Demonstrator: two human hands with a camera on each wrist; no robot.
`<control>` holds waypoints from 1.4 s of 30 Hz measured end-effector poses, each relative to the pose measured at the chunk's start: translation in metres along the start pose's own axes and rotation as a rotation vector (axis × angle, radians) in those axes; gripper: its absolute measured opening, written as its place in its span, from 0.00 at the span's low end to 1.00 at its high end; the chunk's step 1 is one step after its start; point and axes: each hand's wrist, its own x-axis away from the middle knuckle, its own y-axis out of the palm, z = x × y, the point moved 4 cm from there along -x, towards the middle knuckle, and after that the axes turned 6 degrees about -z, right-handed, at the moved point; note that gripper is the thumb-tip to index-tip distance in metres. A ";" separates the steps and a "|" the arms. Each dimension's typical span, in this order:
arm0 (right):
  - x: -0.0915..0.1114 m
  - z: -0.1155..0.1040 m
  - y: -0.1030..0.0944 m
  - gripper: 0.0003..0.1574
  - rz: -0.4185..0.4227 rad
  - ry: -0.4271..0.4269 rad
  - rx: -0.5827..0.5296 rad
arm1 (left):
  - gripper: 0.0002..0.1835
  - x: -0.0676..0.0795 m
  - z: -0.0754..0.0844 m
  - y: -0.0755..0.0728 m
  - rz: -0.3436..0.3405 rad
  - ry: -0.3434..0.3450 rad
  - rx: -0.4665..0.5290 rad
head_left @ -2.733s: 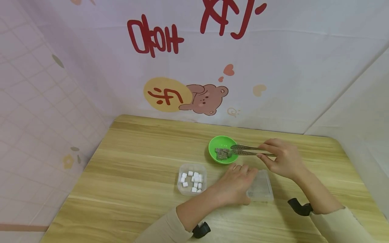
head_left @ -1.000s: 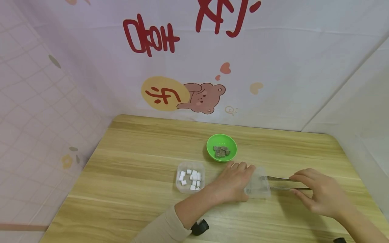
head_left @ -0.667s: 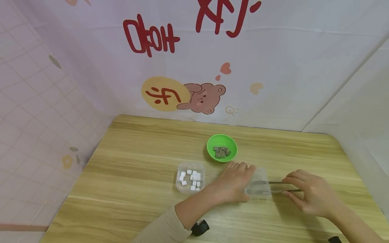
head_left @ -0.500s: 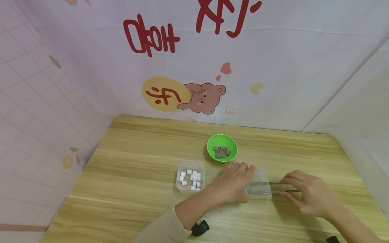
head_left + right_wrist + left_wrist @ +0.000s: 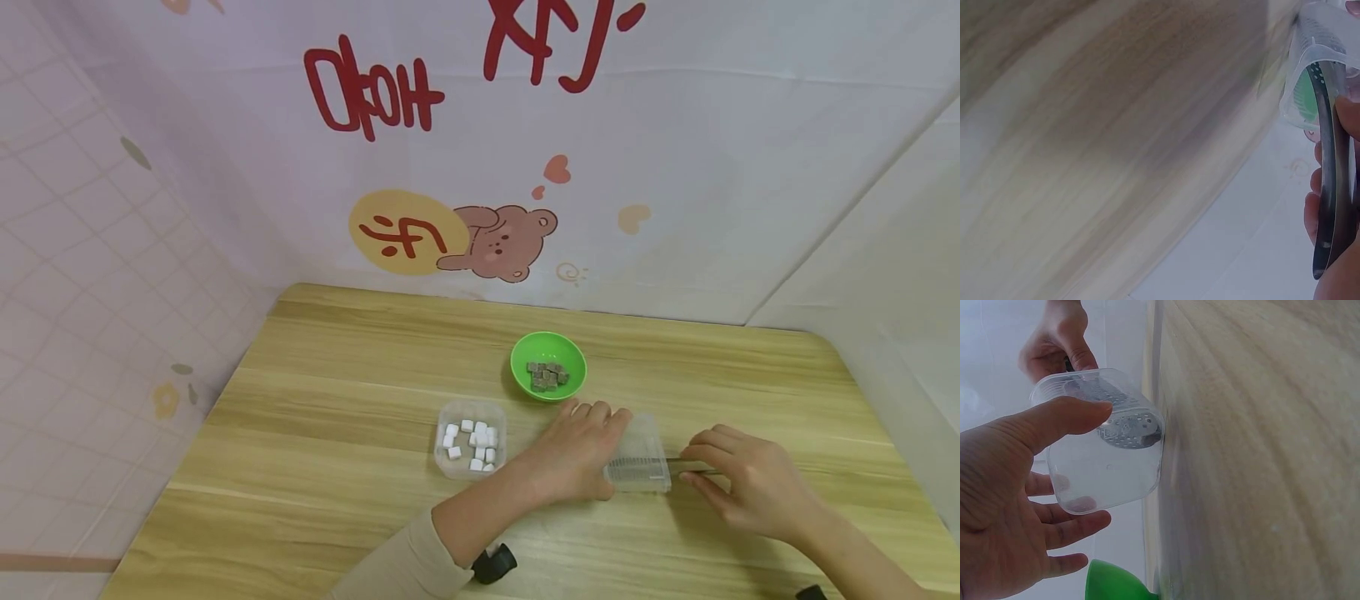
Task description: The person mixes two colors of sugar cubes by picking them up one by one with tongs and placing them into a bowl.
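Note:
My left hand (image 5: 573, 458) holds a clear plastic container (image 5: 642, 433) lying on its side, its mouth towards the right. In the left wrist view the thumb (image 5: 1079, 419) lies against the container's base, fingers spread along the far side. With my right hand (image 5: 750, 483) I grip metal tongs (image 5: 1329, 175), whose perforated ends (image 5: 1125, 430) reach inside the container. A small dark piece (image 5: 1150, 439) shows at the tongs' tip, by the container's lower wall. Behind the left hand sits a green bowl (image 5: 551, 346) with several grey-brown cubes (image 5: 550, 379).
A second clear container (image 5: 442, 467) with several white cubes (image 5: 482, 437) stands left of my left hand. All rest on a wooden table (image 5: 337, 375). A white printed cloth (image 5: 675, 150) hangs behind the table's back edge.
The tongs have gone from the green bowl to the container's mouth and then leftward into it, their arms now closer together. My left hand and the container have stayed nearly still.

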 end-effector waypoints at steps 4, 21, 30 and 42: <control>0.001 0.000 0.000 0.30 0.004 0.006 0.001 | 0.49 0.000 0.000 0.001 0.002 -0.001 -0.002; 0.019 0.011 -0.028 0.34 0.141 0.112 0.053 | 0.50 0.000 0.000 0.001 0.004 0.000 -0.013; 0.029 0.024 -0.049 0.36 0.232 0.154 0.057 | 0.46 0.000 0.001 0.001 0.027 -0.002 -0.033; 0.004 0.031 -0.067 0.41 0.303 0.157 0.047 | 0.43 0.003 0.006 0.002 0.035 -0.055 0.112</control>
